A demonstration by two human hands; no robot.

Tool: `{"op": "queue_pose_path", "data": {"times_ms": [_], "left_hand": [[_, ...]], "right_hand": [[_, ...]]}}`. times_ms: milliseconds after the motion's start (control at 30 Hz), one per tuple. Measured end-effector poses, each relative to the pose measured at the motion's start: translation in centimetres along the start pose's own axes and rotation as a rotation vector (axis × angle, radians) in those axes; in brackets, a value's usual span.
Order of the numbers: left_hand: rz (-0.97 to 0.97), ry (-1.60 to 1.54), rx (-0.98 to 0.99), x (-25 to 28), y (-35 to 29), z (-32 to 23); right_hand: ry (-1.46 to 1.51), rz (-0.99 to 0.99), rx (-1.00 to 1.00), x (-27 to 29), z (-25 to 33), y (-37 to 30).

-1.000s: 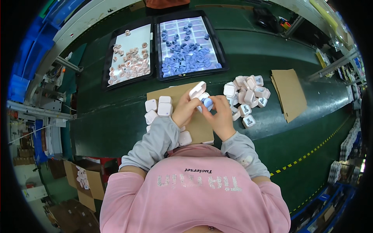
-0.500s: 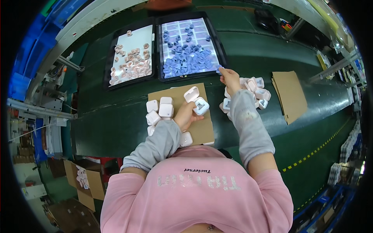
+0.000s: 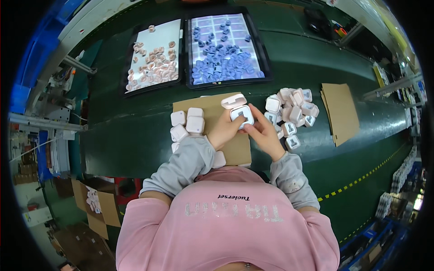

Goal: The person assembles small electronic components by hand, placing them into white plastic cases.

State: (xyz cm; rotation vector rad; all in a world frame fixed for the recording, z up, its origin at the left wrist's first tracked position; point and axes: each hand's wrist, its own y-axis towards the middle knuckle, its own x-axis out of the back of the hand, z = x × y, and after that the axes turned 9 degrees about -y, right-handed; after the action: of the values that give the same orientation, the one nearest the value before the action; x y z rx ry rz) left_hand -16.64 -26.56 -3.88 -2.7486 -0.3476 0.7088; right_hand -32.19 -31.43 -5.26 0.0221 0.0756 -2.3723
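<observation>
From the head view, my left hand (image 3: 224, 128) clasps the open white case (image 3: 242, 110) above the cardboard sheet (image 3: 237, 151), thumb pressed over its insert and lid tipped away, probably so the inside faces me. My right hand (image 3: 266, 137) comes in with a bent wrist, its thumb and forefinger spread around the case's right edge, seemingly to steady it; how firmly they close, I can't tell.
</observation>
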Motion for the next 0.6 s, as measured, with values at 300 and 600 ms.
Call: {"op": "queue_pose_path", "data": {"times_ms": [300,600], "left_hand": [[0.412,0.020,0.037,-1.3,-0.1,-0.2],[0.265,-0.190,0.106,-2.5,-1.4,-0.1]], "right_hand": [[0.094,-0.230,-0.129,1.8,2.6,-2.2],[-0.193,-0.382,-0.072,0.9,3.2,-3.0]]}}
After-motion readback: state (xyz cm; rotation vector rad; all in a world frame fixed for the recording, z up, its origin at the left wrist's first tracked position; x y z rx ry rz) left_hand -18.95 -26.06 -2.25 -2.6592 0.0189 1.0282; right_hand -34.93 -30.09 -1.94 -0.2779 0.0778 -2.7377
